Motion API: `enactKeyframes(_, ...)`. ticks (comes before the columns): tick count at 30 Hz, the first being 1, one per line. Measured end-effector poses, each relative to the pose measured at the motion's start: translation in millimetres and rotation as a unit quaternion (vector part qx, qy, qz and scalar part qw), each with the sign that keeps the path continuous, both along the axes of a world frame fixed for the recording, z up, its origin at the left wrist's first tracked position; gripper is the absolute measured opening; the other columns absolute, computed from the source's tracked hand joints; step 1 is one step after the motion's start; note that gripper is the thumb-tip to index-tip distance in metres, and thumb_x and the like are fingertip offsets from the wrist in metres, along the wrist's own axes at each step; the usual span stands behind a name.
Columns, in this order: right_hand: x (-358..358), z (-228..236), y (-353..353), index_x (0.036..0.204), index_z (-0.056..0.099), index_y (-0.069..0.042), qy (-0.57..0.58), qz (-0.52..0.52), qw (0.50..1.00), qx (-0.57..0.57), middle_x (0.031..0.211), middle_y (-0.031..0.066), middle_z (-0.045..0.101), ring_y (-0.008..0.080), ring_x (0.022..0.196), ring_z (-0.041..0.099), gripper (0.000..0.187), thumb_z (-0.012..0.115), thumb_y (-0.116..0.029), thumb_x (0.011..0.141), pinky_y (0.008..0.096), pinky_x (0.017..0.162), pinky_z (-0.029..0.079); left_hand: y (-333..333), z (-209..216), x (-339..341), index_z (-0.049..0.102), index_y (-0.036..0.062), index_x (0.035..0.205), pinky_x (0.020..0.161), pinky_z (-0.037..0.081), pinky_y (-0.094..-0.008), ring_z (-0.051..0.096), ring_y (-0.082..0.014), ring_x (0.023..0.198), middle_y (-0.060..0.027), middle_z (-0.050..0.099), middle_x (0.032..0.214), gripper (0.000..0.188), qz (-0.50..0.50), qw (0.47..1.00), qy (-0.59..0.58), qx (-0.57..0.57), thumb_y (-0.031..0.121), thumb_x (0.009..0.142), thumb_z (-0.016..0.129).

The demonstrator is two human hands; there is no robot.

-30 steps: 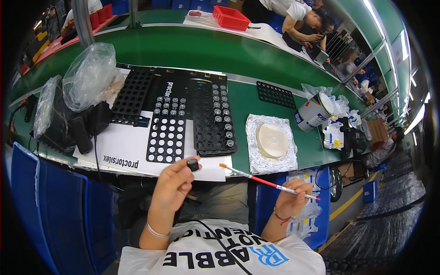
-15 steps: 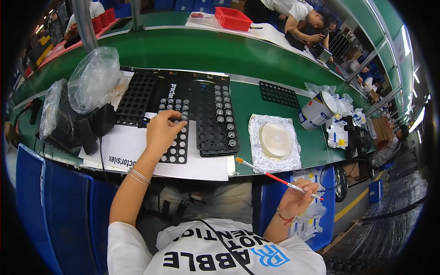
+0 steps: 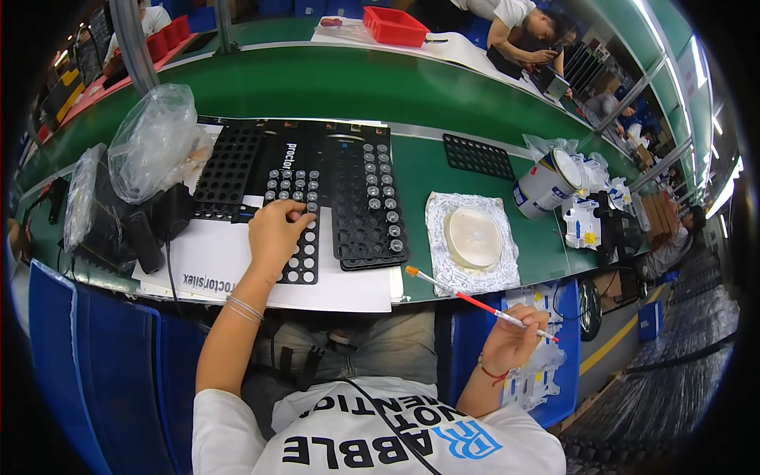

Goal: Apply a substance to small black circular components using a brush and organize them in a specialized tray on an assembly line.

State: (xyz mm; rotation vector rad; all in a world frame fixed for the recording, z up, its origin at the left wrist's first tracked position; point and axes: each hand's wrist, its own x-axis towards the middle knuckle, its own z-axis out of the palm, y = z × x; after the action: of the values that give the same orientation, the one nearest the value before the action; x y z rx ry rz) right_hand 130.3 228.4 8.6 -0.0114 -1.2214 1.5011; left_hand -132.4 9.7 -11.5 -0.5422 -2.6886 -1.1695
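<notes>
My left hand [image 3: 273, 233] reaches over a black tray of round holes [image 3: 315, 257], its thumb and index finger closed together at the tray's right column. Whatever the fingertips pinch is too small to make out; a small round part [image 3: 311, 207] lies right beside them. Rows of small clear-topped round parts [image 3: 298, 175] fill the tray's far end, while white paper shows through its near holes. My right hand [image 3: 514, 339] grips a thin paintbrush [image 3: 475, 303] with a red and white handle, its orange-brown tip pointing left, off the table's front edge.
Stacked black trays [image 3: 368, 229] hold more round parts. Right of them, a shallow round dish [image 3: 473, 237] sits on a printed cloth, with a metal can [image 3: 546, 184] tilted behind it. Plastic bags [image 3: 154, 146] and black adapters [image 3: 142, 237] crowd the left. Another person works across the partition.
My left thumb and index finger have come closer together at the tray's right column. The brush stays in my right hand, almost unmoved. The whole view has shifted slightly.
</notes>
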Motion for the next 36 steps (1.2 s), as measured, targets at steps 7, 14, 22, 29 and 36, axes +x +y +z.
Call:
enactKeyframes(7, 4.8, 0.1, 5.0, 0.079, 0.040, -0.004, -0.008, -0.020, 1.000, -0.007, 0.065, 0.0105, 0.047, 0.0159, 0.055, 0.046, 0.017, 0.042, -0.019, 0.088, 0.0227, 0.051, 0.037, -2.1, -1.7, 0.5, 0.067, 0.0037, 0.082, 0.057, 0.046, -0.0282, 0.058, -0.0207, 0.060, -0.0069, 0.061, 0.069, 0.020, -0.008, 1.000, 0.015, 0.010, 0.017, 0.067, 0.069)
enactKeyframes(14, 5.3, 0.5, 5.5, 0.079, 0.040, -0.004, 0.002, -0.022, 1.000, -0.017, 0.065, 0.0107, 0.047, 0.0163, 0.055, 0.047, 0.018, 0.040, -0.019, 0.089, 0.0231, 0.052, 0.038, -3.7, -2.7, 4.3, 0.067, 0.0053, 0.086, 0.058, 0.046, -0.0312, 0.058, -0.0229, 0.063, -0.0076, 0.059, 0.069, 0.017, -0.041, 0.987, 0.115, -0.106, 0.014, 0.071, 0.065)
enactKeyframes(22, 5.5, 0.3, 5.8, 0.079, 0.041, -0.003, 0.000, -0.030, 1.000, -0.008, 0.064, 0.0114, 0.047, 0.0166, 0.053, 0.047, 0.017, 0.039, -0.018, 0.089, 0.0234, 0.051, 0.039, -3.6, -1.2, 6.6, 0.066, 0.0040, 0.084, 0.060, 0.046, -0.0317, 0.057, -0.0218, 0.067, -0.0071, 0.058, 0.073, 0.018, -0.044, 0.997, 0.057, -0.034, 0.015, 0.070, 0.066)
enactKeyframes(29, 5.9, -1.3, 7.1, 0.078, 0.041, -0.003, 0.014, -0.038, 0.999, -0.021, 0.064, 0.0107, 0.048, 0.0157, 0.052, 0.047, 0.017, 0.039, -0.017, 0.088, 0.0224, 0.050, 0.038, 1.3, -1.5, 3.2, 0.064, 0.0040, 0.079, 0.055, 0.043, -0.0282, 0.055, -0.0183, 0.060, -0.0041, 0.057, 0.070, 0.018, -0.018, 0.998, 0.056, 0.002, 0.017, 0.067, 0.068)
enactKeyframes(36, 1.2, 0.8, 6.0, 0.078, 0.042, -0.003, 0.019, -0.042, 0.998, -0.031, 0.063, 0.0102, 0.048, 0.0153, 0.052, 0.047, 0.017, 0.041, -0.017, 0.088, 0.0227, 0.049, 0.038, -0.5, -2.2, 3.3, 0.065, 0.0046, 0.079, 0.056, 0.043, -0.0281, 0.056, -0.0183, 0.062, -0.0038, 0.058, 0.070, 0.018, -0.012, 0.999, 0.043, 0.014, 0.016, 0.065, 0.070)
